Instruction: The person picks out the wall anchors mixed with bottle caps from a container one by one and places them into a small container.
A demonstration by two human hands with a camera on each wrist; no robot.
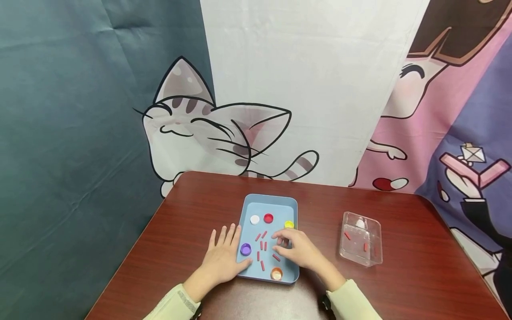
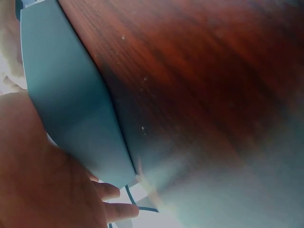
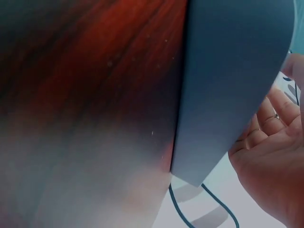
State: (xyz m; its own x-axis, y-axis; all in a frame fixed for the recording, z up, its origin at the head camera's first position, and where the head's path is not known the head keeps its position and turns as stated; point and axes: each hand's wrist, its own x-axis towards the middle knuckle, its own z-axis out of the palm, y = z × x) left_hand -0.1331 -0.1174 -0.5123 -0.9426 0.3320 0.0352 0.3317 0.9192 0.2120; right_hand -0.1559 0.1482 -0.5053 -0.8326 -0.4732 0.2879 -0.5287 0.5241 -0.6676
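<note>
Pale sleeves (image 1: 174,306) end in hands, left (image 1: 223,258) splayed, right (image 1: 297,248) curved, seemingly empty, around slim red sticks (image 1: 262,245).

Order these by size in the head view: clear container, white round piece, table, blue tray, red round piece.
Table
Blue tray
Clear container
White round piece and red round piece: too alike to rank

You can read no text, label, brand, number or sign on the blue tray (image 1: 272,208) or around it.
</note>
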